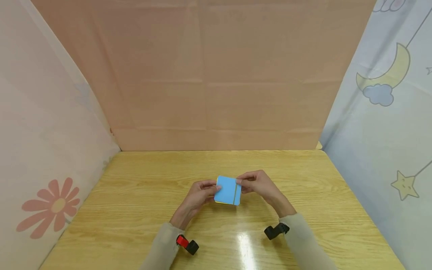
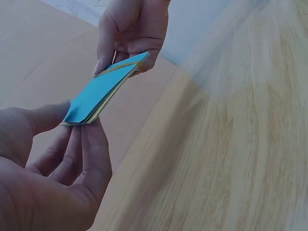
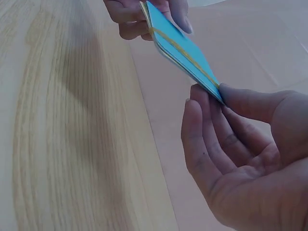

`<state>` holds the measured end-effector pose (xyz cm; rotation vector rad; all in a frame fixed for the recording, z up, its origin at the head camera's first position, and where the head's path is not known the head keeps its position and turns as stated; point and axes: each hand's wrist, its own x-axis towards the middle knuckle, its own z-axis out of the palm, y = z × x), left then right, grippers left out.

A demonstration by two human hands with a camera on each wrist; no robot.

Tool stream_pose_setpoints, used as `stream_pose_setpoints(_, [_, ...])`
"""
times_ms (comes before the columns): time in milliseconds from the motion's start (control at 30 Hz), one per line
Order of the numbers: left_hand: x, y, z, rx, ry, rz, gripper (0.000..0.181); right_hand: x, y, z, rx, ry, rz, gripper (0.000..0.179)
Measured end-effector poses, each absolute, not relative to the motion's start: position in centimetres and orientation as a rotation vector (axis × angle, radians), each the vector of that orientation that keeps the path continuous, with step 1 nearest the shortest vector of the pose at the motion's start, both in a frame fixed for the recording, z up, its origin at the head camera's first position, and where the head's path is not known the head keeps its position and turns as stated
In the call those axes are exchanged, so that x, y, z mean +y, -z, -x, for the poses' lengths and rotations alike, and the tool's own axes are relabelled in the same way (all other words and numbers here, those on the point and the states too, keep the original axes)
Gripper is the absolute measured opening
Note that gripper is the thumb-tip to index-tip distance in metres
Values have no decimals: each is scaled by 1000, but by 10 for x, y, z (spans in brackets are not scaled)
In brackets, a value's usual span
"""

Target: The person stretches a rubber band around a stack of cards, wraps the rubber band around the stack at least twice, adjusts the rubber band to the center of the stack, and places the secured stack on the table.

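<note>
A thin stack of square blue cards, with paler yellowish layers showing at its edges, is held above the table between both hands. A yellow rubber band runs around the stack near its right side. My left hand pinches the left edge, thumb on the blue face and fingers beneath, as the left wrist view shows. At the opposite edge, my right hand pinches the stack beside the band, its thumb on top. The underside of the stack is hidden.
The wooden table spreads beneath both hands. A plain tan backdrop rises at its far edge. Printed cloths hang at the sides: a flower cloth on the left, a moon-and-star cloth on the right.
</note>
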<state>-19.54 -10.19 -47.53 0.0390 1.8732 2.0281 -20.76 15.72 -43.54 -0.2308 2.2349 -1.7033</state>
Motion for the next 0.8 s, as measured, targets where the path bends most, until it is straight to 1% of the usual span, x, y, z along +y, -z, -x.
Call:
stream_pose_setpoints(133, [-104,476,194,1873,-2021,-61,43,159,434,210,2232,1696,244,37])
stream_pose_setpoints(367, [-107,478,194,1842,-2031,-131,38,161,433,212,2222,1689,239,37])
stream_pose_setpoints(800, [-111,476,194,1773,-2036,-175,36,164,431,215,2240,1626,299,34])
